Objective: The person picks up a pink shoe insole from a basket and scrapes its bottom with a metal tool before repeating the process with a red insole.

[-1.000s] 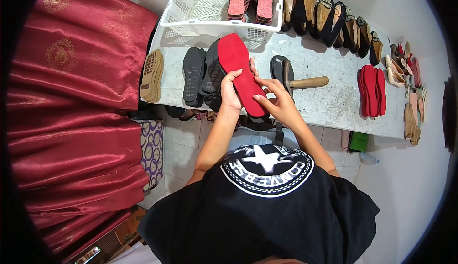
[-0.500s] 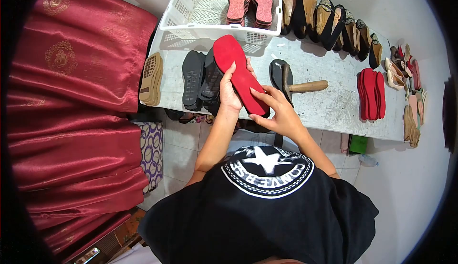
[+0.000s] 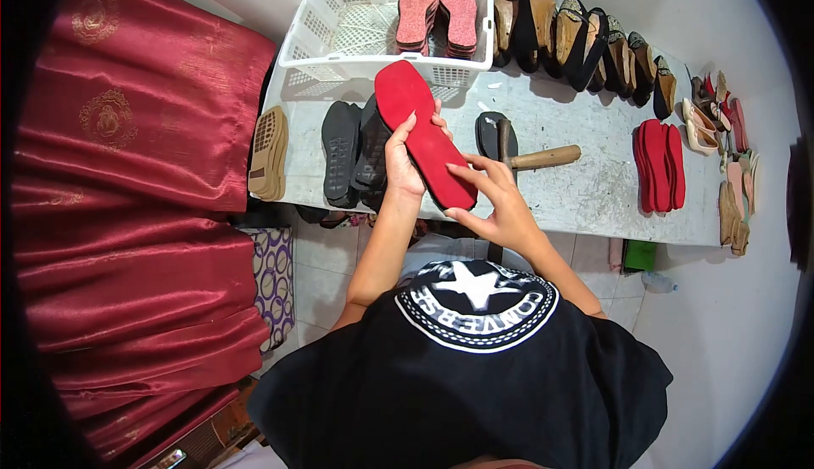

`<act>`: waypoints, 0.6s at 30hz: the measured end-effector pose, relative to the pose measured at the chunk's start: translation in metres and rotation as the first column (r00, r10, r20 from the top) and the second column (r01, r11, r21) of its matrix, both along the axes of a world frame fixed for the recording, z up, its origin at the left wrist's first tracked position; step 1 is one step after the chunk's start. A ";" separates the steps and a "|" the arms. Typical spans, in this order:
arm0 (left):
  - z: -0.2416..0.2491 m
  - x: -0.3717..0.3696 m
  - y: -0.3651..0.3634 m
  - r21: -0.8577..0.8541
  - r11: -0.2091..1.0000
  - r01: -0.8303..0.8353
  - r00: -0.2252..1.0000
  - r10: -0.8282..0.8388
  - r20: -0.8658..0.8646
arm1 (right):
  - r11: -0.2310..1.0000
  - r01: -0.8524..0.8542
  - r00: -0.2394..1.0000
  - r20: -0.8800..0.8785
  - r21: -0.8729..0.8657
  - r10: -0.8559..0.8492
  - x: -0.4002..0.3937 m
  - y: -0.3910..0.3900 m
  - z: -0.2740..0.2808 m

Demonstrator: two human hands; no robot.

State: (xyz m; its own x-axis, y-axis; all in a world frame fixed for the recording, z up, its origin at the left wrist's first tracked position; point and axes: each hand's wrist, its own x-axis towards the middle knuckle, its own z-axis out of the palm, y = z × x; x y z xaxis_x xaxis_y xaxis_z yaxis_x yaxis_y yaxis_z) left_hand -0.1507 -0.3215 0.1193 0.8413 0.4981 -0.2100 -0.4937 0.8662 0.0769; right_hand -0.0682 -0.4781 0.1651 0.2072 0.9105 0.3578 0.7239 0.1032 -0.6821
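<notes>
A red sole-shaped piece (image 3: 424,134) with a dark edge slants over the table's front edge, held in both hands. My left hand (image 3: 405,159) wraps its middle, thumb on the red face and fingertips at the far side. My right hand (image 3: 496,203) grips the near end, fingers on top and thumb at the lower edge. Just left of it, dark grey soles (image 3: 341,155) stand stacked on the table. To the right, a hammer (image 3: 543,158) with a wooden handle lies with its head over a black sole (image 3: 487,134).
A white basket (image 3: 326,62) with pink speckled soles (image 3: 418,13) sits at the back. Shoes on lasts (image 3: 568,32) line the rear edge. Red soles (image 3: 657,164) lie at right, tan soles (image 3: 270,153) at left. A red curtain (image 3: 144,155) hangs left.
The view has shifted slightly. Both hands still hold the red piece, in nearly the same pose and place.
</notes>
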 end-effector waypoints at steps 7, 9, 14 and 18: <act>0.022 0.002 -0.002 0.161 0.984 -0.077 0.992 0.059 0.113 | 0.935 -0.340 -0.018 -0.993 -0.105 -0.118 0.008 -0.003 -0.028; 0.028 0.003 -0.006 0.234 0.969 -0.084 0.992 0.059 0.113 | 0.929 -0.366 -0.076 -0.994 -0.044 -0.077 0.006 -0.001 -0.030; 0.035 0.008 -0.016 0.320 0.936 -0.143 0.989 0.121 0.089 | 0.971 -0.225 -0.267 -0.964 0.081 0.018 -0.007 0.001 -0.040; 0.026 0.010 -0.020 0.365 0.924 -0.114 0.993 0.093 0.073 | 0.970 -0.227 -0.354 -0.935 0.092 0.006 -0.013 0.002 -0.030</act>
State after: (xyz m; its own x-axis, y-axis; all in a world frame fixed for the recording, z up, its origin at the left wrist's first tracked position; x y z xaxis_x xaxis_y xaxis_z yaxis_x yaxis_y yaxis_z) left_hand -0.1406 -0.3416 0.1457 0.7857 0.6167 0.0486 -0.5914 0.7257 0.3515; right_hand -0.0811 -0.4766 0.1356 0.0448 0.9715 -0.2327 -0.8984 -0.0627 -0.4347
